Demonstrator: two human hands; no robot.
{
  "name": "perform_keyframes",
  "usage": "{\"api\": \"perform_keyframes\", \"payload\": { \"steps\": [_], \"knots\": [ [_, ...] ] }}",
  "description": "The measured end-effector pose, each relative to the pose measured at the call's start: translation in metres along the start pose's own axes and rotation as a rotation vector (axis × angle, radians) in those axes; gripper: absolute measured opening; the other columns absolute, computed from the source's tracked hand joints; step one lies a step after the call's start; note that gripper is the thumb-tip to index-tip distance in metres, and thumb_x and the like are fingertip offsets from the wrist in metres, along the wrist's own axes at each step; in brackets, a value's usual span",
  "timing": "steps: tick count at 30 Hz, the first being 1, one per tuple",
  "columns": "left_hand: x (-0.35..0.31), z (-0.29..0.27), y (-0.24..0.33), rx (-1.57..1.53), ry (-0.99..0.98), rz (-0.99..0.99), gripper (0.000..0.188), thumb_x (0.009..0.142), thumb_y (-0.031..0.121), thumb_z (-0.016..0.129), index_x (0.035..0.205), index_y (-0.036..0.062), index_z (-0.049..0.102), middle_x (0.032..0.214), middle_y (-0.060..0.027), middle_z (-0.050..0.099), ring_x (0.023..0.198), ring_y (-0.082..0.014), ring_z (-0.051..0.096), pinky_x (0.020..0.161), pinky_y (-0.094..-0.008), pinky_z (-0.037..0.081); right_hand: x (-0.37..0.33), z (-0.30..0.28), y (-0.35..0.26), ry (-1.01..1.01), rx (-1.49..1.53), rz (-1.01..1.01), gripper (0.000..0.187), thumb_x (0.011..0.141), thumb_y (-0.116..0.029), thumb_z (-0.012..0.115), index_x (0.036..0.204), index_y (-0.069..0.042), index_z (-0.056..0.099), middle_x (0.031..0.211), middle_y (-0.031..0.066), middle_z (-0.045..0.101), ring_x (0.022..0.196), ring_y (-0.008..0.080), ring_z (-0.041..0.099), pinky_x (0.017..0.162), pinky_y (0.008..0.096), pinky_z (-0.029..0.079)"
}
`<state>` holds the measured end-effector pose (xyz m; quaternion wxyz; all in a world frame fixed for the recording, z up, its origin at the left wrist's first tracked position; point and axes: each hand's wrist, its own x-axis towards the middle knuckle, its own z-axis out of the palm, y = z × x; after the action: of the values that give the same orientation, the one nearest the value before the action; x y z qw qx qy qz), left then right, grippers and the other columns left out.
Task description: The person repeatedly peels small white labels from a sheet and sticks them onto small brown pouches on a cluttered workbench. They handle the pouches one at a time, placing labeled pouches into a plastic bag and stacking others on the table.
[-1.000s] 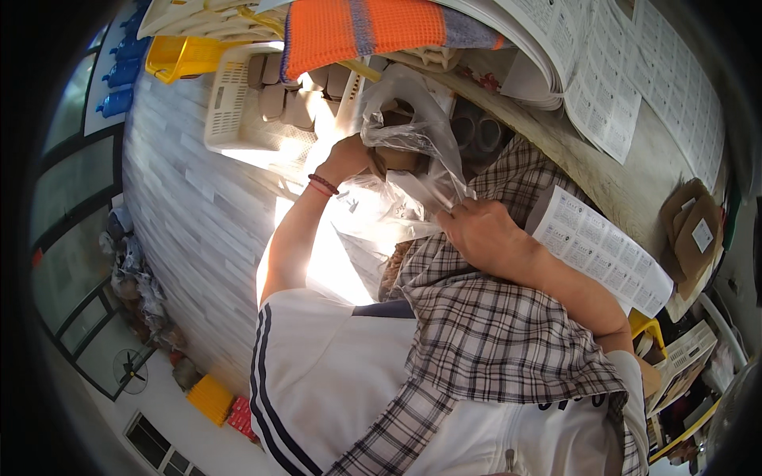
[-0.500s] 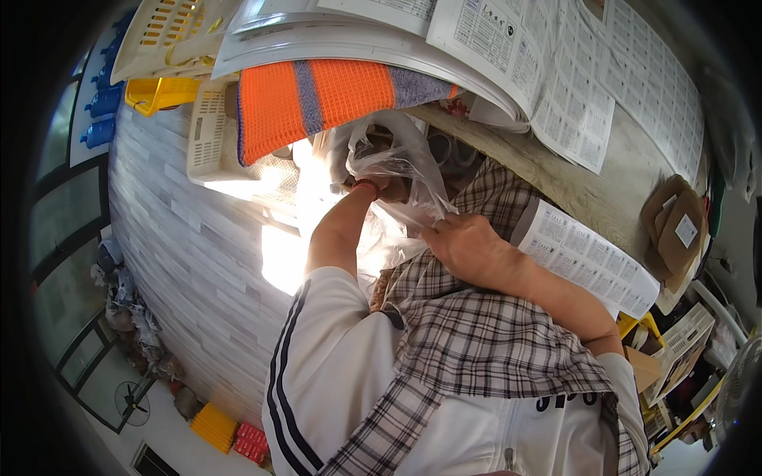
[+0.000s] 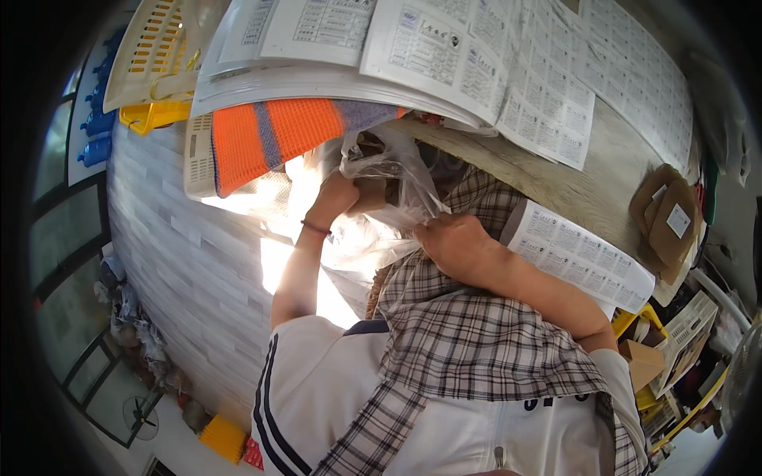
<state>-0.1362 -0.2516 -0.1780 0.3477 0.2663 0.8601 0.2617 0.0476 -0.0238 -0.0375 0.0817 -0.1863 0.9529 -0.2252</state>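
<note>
A clear plastic bag [image 3: 409,170] hangs below the table edge, in front of my plaid apron. My right hand [image 3: 456,244] is closed in a pinch on the near right edge of the bag. At the bag's left side my left hand [image 3: 337,194], with a dark red band on the wrist, has its fingers curled round the rim. Between the hands the plastic is pulled apart and crumpled. Something brownish shows through it, too blurred by glare to name.
Printed sheets [image 3: 429,40] cover the table [image 3: 484,151], one hanging over its near edge. An orange and grey woven cloth [image 3: 278,139] drapes over a cream crate [image 3: 198,155] at the left. Brown cardboard pieces [image 3: 671,222] lie at the right. Bright sunlight falls near my left hand.
My left hand has come out of the bag's mouth and moved left to its rim. The right hand keeps its pinch on the bag. The whole view has shifted slightly.
</note>
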Motion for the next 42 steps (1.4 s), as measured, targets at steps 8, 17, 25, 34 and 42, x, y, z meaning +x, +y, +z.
{"api": "perform_keyframes", "payload": {
  "steps": [8,17,25,34,42],
  "knots": [
    [-0.112,-0.063,0.282,-0.042,0.588,0.742,0.028,0.066,0.001,0.066,0.094,0.0033,0.063,0.093,-0.0111,0.063,0.078,-0.0268,0.065,0.064,-0.0343,0.053,-0.021,0.007,0.007,0.452,-0.247,-0.29,0.029,0.095,-0.018,0.049,0.119,-0.003,0.057,0.113,0.0109,0.062,0.098,0.0207,0.063,0.073,0.0345,0.055],
    [0.027,0.043,0.377,0.443,0.493,1.127,0.018,0.071,0.007,0.063,0.086,0.0057,0.053,0.084,-0.0063,0.049,0.082,-0.0234,0.053,0.071,-0.0364,0.045,-0.016,0.059,0.005,0.206,0.037,-0.121,0.039,0.095,-0.02,0.055,0.131,-0.006,0.052,0.125,0.0103,0.059,0.113,0.0221,0.057,0.099,0.0357,0.046],
    [-0.06,-0.034,0.219,-0.222,0.181,0.552,0.003,0.082,0.002,0.066,0.084,0.0036,0.063,0.086,-0.0082,0.061,0.08,-0.0203,0.062,0.071,-0.0311,0.05,-0.003,-0.013,-0.01,-0.244,-0.31,-0.08,0.022,0.081,-0.013,0.061,0.101,-0.006,0.063,0.082,0.005,0.065,0.078,0.0169,0.065,0.065,0.0321,0.053],
    [0.037,0.057,-0.047,-0.465,-0.245,-0.156,0.035,0.094,0.015,0.058,0.127,0.0086,0.06,0.126,-0.0114,0.062,0.116,-0.0216,0.059,0.099,-0.0342,0.048,0.004,-0.009,-0.013,0.069,-0.051,-0.219,0.01,0.075,-0.013,0.062,0.082,-0.007,0.058,0.071,0.0056,0.063,0.068,0.0169,0.064,0.056,0.0281,0.051],
    [0.092,0.142,-0.066,0.257,-0.169,-0.178,0.04,0.09,0.014,0.061,0.129,0.0067,0.058,0.127,-0.0128,0.061,0.117,-0.0231,0.058,0.099,-0.0345,0.047,0.006,-0.006,-0.01,0.094,0.029,-0.133,0.013,0.075,-0.013,0.065,0.081,-0.005,0.058,0.072,0.0079,0.061,0.068,0.0215,0.063,0.057,0.0326,0.053]
  ]
}}
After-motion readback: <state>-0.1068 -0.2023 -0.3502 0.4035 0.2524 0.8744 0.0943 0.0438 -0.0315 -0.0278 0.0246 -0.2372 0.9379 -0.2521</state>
